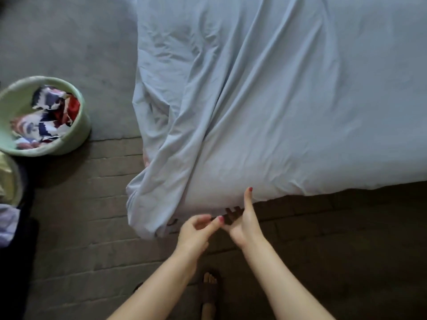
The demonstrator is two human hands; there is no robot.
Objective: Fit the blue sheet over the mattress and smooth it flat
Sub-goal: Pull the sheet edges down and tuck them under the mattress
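The blue sheet (288, 100) lies over the mattress, flat on the right and bunched in long folds toward the near left corner, where loose cloth hangs to the floor. A dark patterned strip of mattress (231, 213) shows below the sheet's near edge. My right hand (245, 224) is at that edge, thumb up against the sheet's side and fingers hidden under the hem. My left hand (196, 229) is just left of it below the hem, fingers curled and apart from the thumb, with nothing seen in it.
A pale green basket (78, 132) of patterned cloth stands on the floor at the left, beside the grey rug (69, 47). More bundled things lie at the far left edge. My sandalled foot (210, 287) is on the brick-patterned floor (92, 262).
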